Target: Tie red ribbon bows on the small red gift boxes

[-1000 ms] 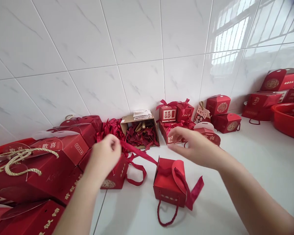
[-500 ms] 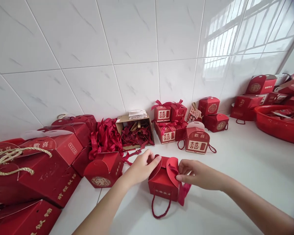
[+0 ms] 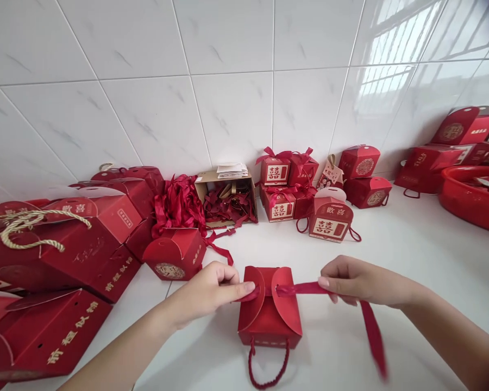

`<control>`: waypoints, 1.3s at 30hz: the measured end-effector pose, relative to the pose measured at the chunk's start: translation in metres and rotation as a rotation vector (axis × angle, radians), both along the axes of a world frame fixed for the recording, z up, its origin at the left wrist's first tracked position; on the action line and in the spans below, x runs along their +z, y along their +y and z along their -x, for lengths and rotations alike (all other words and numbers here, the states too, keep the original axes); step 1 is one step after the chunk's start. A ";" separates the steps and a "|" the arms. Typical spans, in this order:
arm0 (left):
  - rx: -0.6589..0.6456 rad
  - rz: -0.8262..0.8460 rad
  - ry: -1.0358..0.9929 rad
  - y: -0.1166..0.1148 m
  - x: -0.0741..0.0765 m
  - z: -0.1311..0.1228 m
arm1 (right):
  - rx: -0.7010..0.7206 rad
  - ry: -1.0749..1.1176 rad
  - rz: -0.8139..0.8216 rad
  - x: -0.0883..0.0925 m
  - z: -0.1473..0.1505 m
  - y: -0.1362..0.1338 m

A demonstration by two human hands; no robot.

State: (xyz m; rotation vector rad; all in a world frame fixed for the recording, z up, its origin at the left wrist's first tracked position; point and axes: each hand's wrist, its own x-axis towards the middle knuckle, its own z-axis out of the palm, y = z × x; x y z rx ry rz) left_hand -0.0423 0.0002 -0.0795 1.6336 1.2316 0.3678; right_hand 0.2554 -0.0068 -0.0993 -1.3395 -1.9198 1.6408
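A small red gift box with a red cord handle stands on the white floor in front of me, its two rounded top flaps closed. A red ribbon runs through the flaps. My left hand pinches the ribbon's short left end at the left flap. My right hand is closed on the ribbon to the right of the box, and the ribbon's long tail hangs down past my right wrist.
Large red boxes are piled at the left. An open cardboard box of red ribbons and a loose ribbon heap sit by the tiled wall. Finished small boxes stand behind; a red basin is at the right.
The ribbon has been drawn through the box's top flaps. My hands went from the flaps to the two ribbon ends and moved apart. The view tilted down.
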 end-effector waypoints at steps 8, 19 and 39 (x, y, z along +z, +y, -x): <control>0.119 0.116 -0.087 0.002 -0.011 0.011 | 0.019 -0.144 -0.068 -0.010 0.001 -0.003; 0.228 -0.284 -0.150 -0.002 -0.052 0.014 | 0.026 -0.086 -0.092 -0.040 -0.008 0.015; 0.475 0.242 -0.491 -0.027 -0.060 0.005 | -0.184 -0.062 -0.129 -0.056 0.011 -0.029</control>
